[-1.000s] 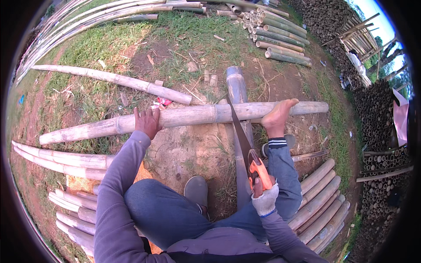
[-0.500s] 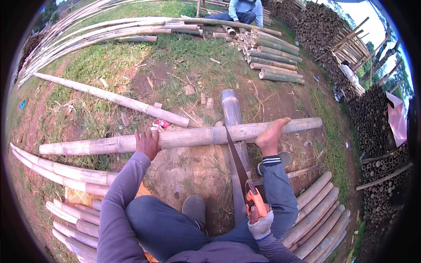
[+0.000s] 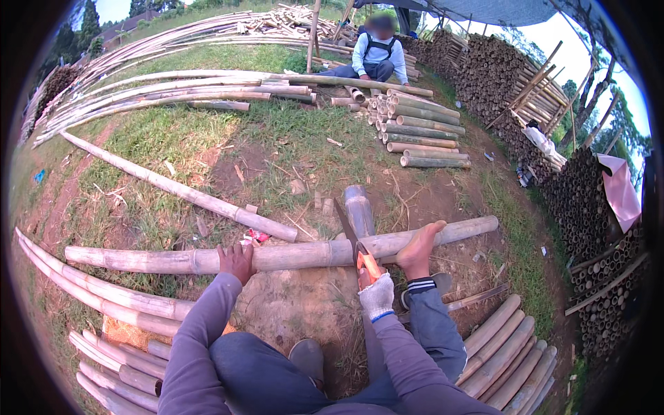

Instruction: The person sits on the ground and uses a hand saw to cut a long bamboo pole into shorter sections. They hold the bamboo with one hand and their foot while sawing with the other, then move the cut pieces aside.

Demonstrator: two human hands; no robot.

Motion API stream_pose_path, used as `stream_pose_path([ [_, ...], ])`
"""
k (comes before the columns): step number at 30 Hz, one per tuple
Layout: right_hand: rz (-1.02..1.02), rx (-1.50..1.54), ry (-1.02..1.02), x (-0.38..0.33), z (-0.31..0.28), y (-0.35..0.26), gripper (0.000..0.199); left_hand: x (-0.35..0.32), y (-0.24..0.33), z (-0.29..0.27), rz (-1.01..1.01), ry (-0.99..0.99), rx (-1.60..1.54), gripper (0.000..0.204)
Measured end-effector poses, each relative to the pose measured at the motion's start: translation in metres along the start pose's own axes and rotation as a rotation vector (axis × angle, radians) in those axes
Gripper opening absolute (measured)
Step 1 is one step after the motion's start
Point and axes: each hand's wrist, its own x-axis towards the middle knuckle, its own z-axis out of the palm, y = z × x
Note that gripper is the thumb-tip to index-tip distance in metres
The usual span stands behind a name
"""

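Pressing flat on the bamboo pole [image 3: 290, 254], the left hand [image 3: 237, 261] rests open; at its three o'clock the gloved right hand [image 3: 377, 294] grips a saw [image 3: 354, 243] (orange handle) crossing the pole, a bare foot [image 3: 418, 249] bracing beside it.

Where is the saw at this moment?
In the head view, the saw is right of centre, crossing the long bamboo pole, held by the right hand beside the bare foot.

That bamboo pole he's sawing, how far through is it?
Done: cut lengths lie stacked on the grass. In hand: the right hand runs the saw across the bamboo pole, with the left hand and a bare foot pinning it. Left: the pole is in one piece; cut depth is hidden.
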Motion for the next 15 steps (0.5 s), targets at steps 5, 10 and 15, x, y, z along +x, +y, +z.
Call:
stream_pose_path([
  [5, 0.099, 0.190, -0.055, 0.018, -0.009, -0.047, 0.038, -0.002, -0.011, 0.012, -0.008, 0.004, 0.029, 0.089],
  [10, 0.237, 0.442, -0.024, -0.002, -0.002, -0.066, 0.037, -0.006, -0.012, 0.010, -0.006, 0.024, 0.009, 0.089],
  [15, 0.589, 1.112, -0.012, -0.007, 0.006, -0.068, 0.037, -0.004, -0.009, 0.004, 0.003, -0.006, 0.017, 0.088],
])
